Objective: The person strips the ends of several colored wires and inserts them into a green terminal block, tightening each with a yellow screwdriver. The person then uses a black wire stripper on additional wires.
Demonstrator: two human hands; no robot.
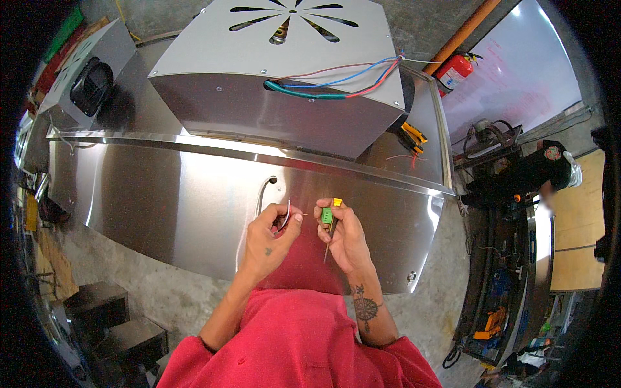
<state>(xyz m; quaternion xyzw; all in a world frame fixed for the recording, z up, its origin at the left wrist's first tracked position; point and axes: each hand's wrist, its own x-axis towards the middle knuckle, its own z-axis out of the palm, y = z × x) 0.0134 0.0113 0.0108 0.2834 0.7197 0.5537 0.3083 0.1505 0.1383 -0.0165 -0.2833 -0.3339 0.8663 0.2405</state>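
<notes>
Thin wires (283, 224), one whitish and one reddish, are pinched in my left hand (270, 240), with a bare-looking tip pointing right. That cable seems to come from a hole in the steel panel. My right hand (346, 238) is closed round a small green terminal block (327, 216) and a screwdriver with a yellow-ended handle (337, 202); its thin shaft points down toward me. The wire tip and the terminal block are apart, a short gap between them. Both hands are held over the shiny steel panel (194, 207).
A grey metal housing (278, 110) with slotted vents stands ahead, blue, red and green wires (323, 94) lying on it. Yellow-handled pliers (413, 137) lie to its right. Further right are a fire extinguisher (455, 70), a whiteboard (517, 71) and another person (530, 169). Dark steps or boxes (132, 336) stand lower left.
</notes>
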